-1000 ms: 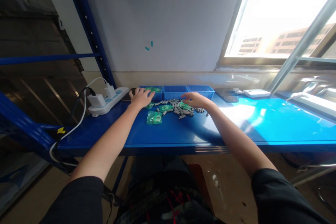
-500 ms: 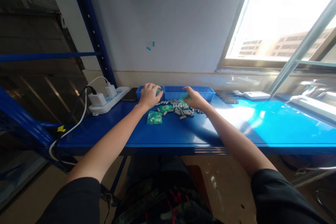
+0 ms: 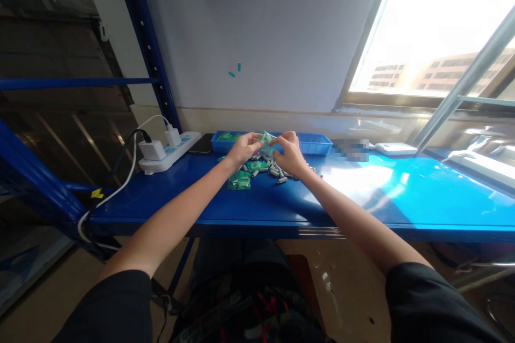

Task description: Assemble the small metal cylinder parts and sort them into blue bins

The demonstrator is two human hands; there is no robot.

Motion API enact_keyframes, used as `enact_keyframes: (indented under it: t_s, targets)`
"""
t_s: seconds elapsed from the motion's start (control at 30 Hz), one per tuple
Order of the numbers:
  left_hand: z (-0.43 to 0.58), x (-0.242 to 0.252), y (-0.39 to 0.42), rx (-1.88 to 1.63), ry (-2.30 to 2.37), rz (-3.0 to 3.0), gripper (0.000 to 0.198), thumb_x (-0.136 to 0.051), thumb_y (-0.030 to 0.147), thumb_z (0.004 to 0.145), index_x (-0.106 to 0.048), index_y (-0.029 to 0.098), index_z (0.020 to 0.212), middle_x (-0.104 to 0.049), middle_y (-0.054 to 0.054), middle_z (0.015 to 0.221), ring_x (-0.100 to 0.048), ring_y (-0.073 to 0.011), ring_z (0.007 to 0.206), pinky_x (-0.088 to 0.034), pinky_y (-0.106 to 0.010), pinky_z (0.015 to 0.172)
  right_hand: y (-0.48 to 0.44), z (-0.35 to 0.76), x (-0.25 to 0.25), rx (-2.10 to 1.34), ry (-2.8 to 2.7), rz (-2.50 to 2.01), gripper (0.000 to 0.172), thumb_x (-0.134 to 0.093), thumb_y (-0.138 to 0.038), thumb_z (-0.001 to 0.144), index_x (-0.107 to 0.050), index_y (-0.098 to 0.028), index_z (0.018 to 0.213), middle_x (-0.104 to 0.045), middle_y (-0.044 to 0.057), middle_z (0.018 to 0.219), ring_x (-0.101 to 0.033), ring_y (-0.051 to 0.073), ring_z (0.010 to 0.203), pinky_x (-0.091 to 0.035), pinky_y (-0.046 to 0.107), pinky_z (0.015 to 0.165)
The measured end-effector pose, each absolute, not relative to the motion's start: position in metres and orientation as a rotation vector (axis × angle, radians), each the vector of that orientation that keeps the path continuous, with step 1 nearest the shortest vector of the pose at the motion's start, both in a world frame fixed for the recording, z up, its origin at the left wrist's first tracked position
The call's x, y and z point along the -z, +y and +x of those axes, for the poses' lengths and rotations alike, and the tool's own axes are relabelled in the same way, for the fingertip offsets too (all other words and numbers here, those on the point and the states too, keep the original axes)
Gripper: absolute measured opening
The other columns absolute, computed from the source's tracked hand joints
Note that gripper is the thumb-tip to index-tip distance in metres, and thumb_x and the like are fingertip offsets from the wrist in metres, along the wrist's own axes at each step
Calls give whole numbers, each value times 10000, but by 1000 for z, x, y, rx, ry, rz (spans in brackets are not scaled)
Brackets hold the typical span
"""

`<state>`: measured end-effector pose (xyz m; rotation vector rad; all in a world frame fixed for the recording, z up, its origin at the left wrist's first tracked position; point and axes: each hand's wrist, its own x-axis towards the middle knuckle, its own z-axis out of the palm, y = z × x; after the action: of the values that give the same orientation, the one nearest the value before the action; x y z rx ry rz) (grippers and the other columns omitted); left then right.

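A small green plastic bag (image 3: pixel 266 142) is held between my two hands above the table. On its left side, my left hand (image 3: pixel 243 149) pinches the bag between thumb and fingers. My right hand (image 3: pixel 289 153) grips its other side with bent fingers. Below them lies a pile of small silver metal cylinders (image 3: pixel 276 171), partly hidden by my right hand. Another green bag (image 3: pixel 238 180) with pieces inside rests nearer to me. Behind my hands stands a blue tray (image 3: pixel 317 144), its left part holding more green bags (image 3: pixel 227 136).
A white power strip (image 3: pixel 173 156) with plugs and cables lies at the left beside a dark phone (image 3: pixel 202 143). Farther right on the blue table (image 3: pixel 362 198) sits a white box-like device (image 3: pixel 396 148). A blue metal post (image 3: pixel 148 37) rises at the left.
My hands have come together from either side. The left hand has left the tray and now holds the green bag along with my right hand.
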<state>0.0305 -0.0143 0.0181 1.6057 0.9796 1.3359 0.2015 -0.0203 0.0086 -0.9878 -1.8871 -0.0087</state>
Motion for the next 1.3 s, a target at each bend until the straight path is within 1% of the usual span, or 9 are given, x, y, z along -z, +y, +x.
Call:
enact_keyframes:
  t_s: [0.07,0.17,0.27,0.4,0.6,0.7,1.03,1.17,1.3]
  targets:
    - [28,-18,-12,-1408,995,1721,268,-681,279,737,-625,151,966,-665,-42,873,-612,-155,801,-481,-269,709,-17,203,-11,-260,-1800,-1079,142,-601,-274,754,-699,-190,812,-555,79,945,-507,266,1022,-424,411,924]
    - [26,-19,-12,-1375,996,2114,154,-638,223,756,-662,167,897,-659,-46,931,-607,-175,896,-475,-289,789,-15,206,-15,-770,-1563,-1119,407,-512,-530,816,-671,-162,743,-621,69,796,-583,234,874,-480,334,739]
    - [24,-17,-13,-1221,990,2559,178,-584,151,760,-697,197,891,-632,-52,1006,-576,-199,999,-440,-337,906,-13,206,-14,-967,-1399,-1091,345,-569,-494,776,-640,-156,770,-616,42,679,-594,171,676,-453,265,577]
    - [24,-12,-11,-1135,1148,2698,174,-576,244,794,-715,200,888,-631,-67,963,-569,-227,974,-413,-379,948,-10,205,-9,-800,-1478,-1052,168,-620,-337,724,-605,-175,770,-593,-1,641,-575,142,593,-454,256,549]
    - [23,-16,-6,-1142,1233,1710,617,-318,614,896,-690,139,764,-664,-82,728,-588,-160,614,-434,-261,555,-17,200,-8,-405,-1763,-857,129,-544,-259,757,-638,-203,825,-626,22,851,-610,168,822,-506,292,700]
    - [23,-18,-6,-1220,1135,1541,460,-479,561,857,-665,141,825,-657,-54,719,-555,-120,545,-409,-225,504,-22,198,-10,-316,-1806,-859,169,-525,-224,749,-678,-211,821,-590,43,944,-600,172,881,-508,293,728]
    - [28,-15,-16,-1325,1046,2317,185,-577,162,761,-670,196,918,-584,-62,1067,-572,-181,993,-487,-234,713,-19,204,-17,-1055,-1470,-1034,397,-522,-538,788,-609,-164,687,-591,34,652,-567,161,647,-444,267,581]
    - [31,-12,-17,-1242,1171,2399,297,-573,122,721,-685,217,979,-466,-72,1210,-505,-211,1147,-484,-304,892,-19,204,-15,-889,-1541,-1006,260,-594,-429,763,-637,-173,743,-522,-28,533,-493,122,517,-387,241,522]
    - [30,-15,-11,-1273,1315,2030,268,-541,393,838,-701,179,807,-586,-87,1046,-554,-238,1034,-481,-349,880,-17,204,-9,-410,-1788,-993,243,-543,-330,827,-723,-188,909,-609,16,717,-542,143,642,-429,265,613]
